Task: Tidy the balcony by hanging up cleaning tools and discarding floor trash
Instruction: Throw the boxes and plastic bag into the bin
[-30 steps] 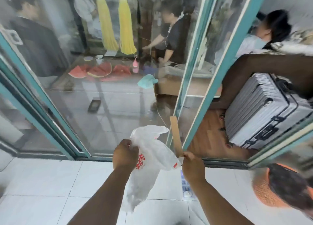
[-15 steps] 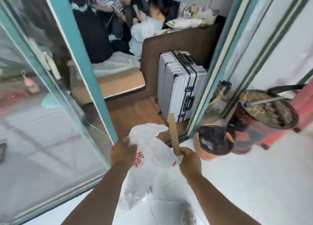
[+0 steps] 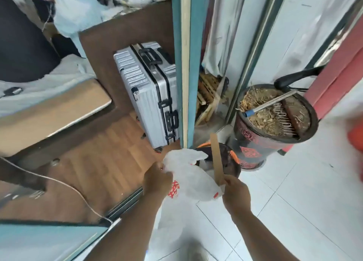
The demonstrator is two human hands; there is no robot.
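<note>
A white plastic bag with red print hangs in front of me, stretched between both hands. My left hand pinches its left edge. My right hand grips the bag's right corner together with a brown cardboard strip that stands upright. Just beyond the bag, partly hidden by it, sits a small orange bin with a black liner on the white tiled floor.
A black and red pot full of dry soil and straw holds a metal rake. A teal sliding door frame stands ahead, with a silver suitcase on the wooden floor behind it. A cord trails at left.
My view has swung right, from the glass door to the doorway and the pots. The bin and pot came closer. Both hands keep the same hold on the bag and strip.
</note>
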